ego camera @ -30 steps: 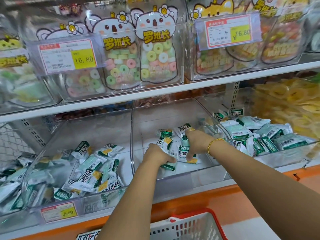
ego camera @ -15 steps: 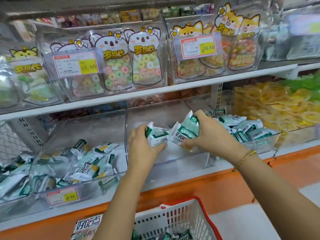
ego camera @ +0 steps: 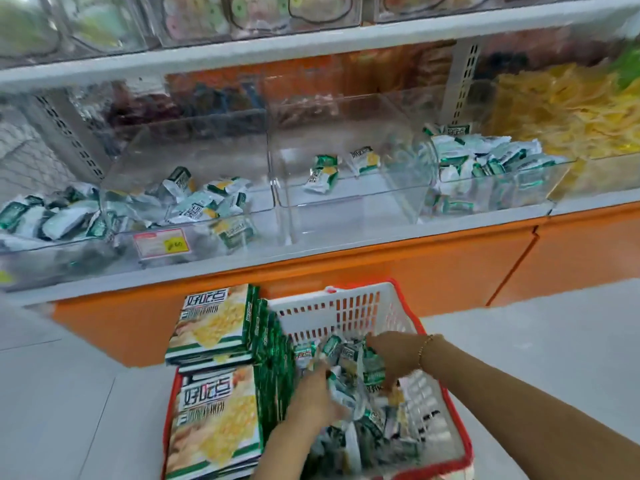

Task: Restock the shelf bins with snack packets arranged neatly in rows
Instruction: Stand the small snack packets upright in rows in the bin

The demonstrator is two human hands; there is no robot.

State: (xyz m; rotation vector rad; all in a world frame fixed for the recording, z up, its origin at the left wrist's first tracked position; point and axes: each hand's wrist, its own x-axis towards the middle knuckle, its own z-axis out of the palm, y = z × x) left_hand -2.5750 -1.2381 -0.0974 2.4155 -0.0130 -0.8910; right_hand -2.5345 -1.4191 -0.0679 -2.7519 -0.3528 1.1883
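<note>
Middle bin (ego camera: 346, 202) is barely filled; snack packets (ego camera: 377, 420) in the basket (ego camera: 346, 301) are clutched by the right hand (ego camera: 394, 355); left hand (ego camera: 311, 403) grip cannot be told.

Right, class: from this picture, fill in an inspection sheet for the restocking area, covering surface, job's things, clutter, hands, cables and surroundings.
Surface: white shelf carrying clear bins; the middle bin holds only a few packets.
Job's things: snack packets heaped in the white basket below the shelf; the left bin holds loose, unordered packets.
Clutter: printed cartons stacked at the basket's left side.
Hands: left hand and right hand both down among the basket's packets; grip blurred.
Cables: nothing seen.
Surroundings: orange shelf base, price tag, yellow snacks at right.
</note>
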